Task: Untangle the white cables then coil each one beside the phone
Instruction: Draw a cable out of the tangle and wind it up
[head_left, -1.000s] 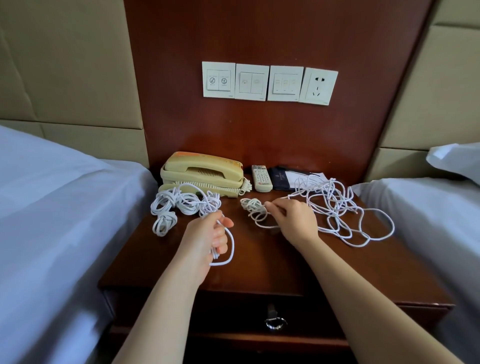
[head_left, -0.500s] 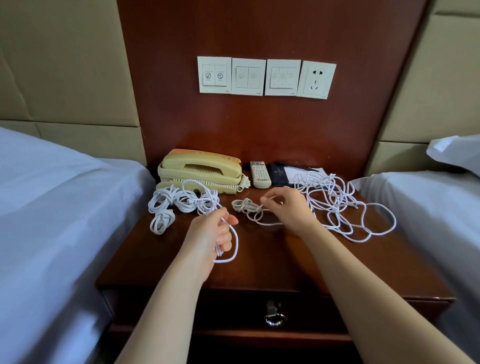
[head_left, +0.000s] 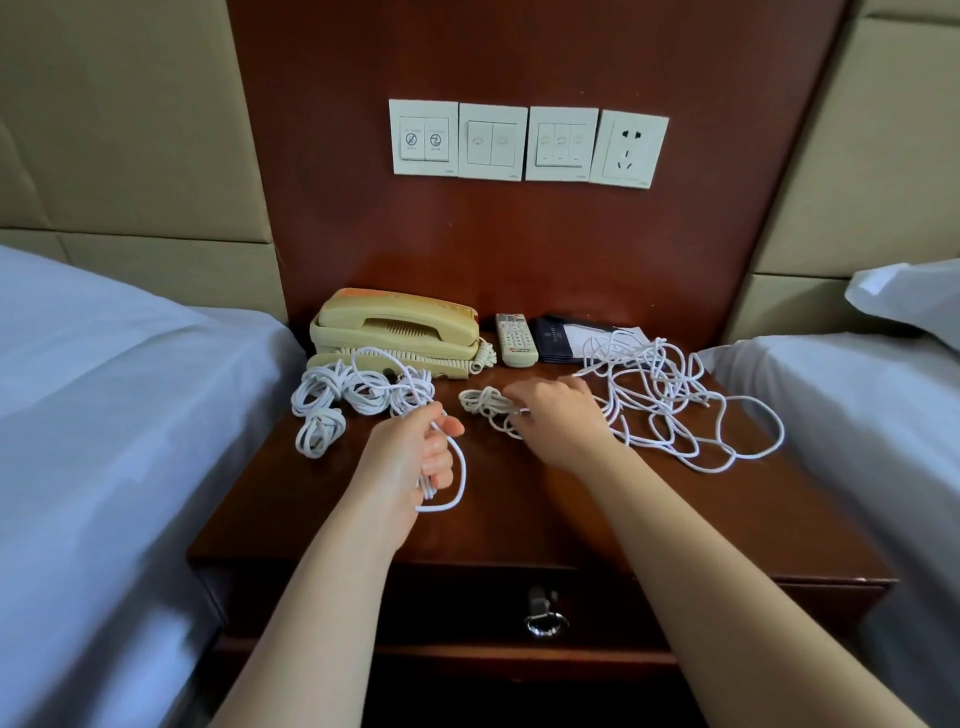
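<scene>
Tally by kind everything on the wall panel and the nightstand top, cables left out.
Switch plates: 3
Power socket: 1
Telephone: 1
Remote control: 1
Dark folder: 1
White paper: 1
Total: 8

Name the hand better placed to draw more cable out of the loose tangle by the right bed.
Right hand: it pinches a strand beside the loose tangle. The left hand grips a cable loop, farther off.

The room is a bit dim, with soft, even light. The shiny counter (head_left: 519, 519) shows a pale gleam and faint shadows under my arms. My right grip (head_left: 558, 421) looks a little blurry. Straight lines bend near the far edges.
</scene>
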